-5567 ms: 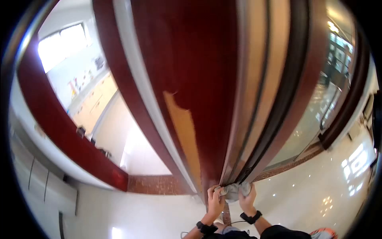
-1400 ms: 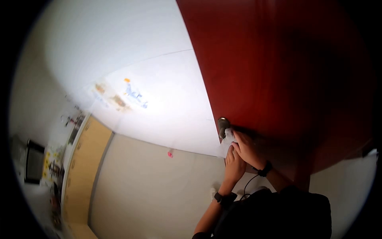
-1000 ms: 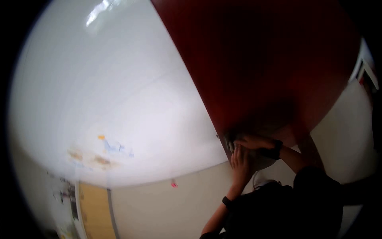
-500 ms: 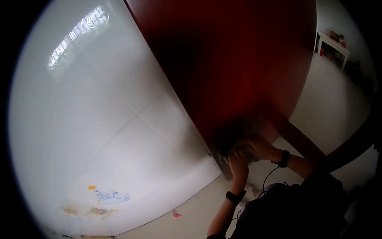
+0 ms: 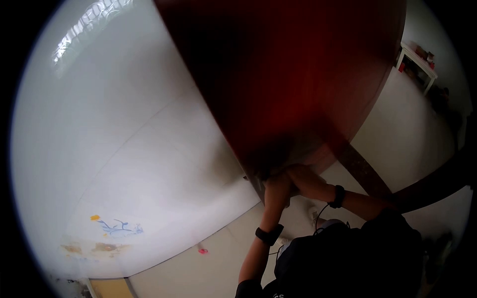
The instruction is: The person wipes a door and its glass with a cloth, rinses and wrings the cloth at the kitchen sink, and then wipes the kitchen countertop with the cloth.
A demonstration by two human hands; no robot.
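A large, glossy dark red panel (image 5: 298, 89) fills the upper middle of the head view. At its lower end, near the narrow edge, my left hand (image 5: 278, 190) is bent closed, with a black band on the wrist. My right hand (image 5: 307, 182) lies close beside it, also closed, its wrist banded too. Both hands meet at something small and dark against the panel. Shadow and blur hide its kind, and the fingertips are mostly out of sight.
A white wall (image 5: 149, 149) with a blue and yellow flower drawing (image 5: 119, 227) runs along the left. Dark wooden bars (image 5: 366, 170) cross at right. A small pink-red object (image 5: 202, 251) lies on the floor. A white stand (image 5: 417, 62) holding objects is far right.
Both hands have shifted left and slightly up in view, closer together at the panel's edge. The whole scene has also shifted as the head moved.
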